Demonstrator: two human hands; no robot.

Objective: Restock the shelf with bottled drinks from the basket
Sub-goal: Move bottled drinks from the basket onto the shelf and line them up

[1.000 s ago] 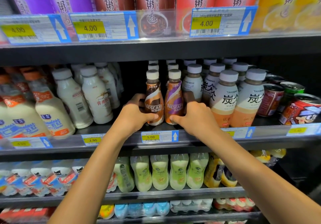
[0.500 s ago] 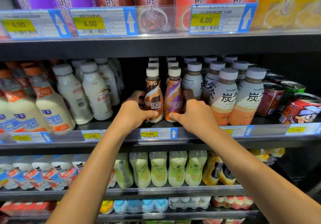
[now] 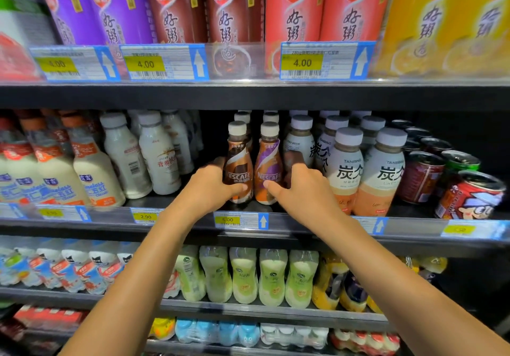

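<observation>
left hand (image 3: pixel 211 188) grips the brown bottle (image 3: pixel 238 159), right hand (image 3: pixel 305 190) the purple bottle (image 3: pixel 269 159), both low on the body; likely full, stiff, slick-sleeved, so the waist suits best.

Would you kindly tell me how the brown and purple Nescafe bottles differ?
The brown bottle wears a brown-and-white label, the purple bottle a purple-and-white one. The left hand grips the brown bottle; the right hand grips the purple bottle. Both stand upright side by side on the shelf, with white caps and the same shape.
</observation>
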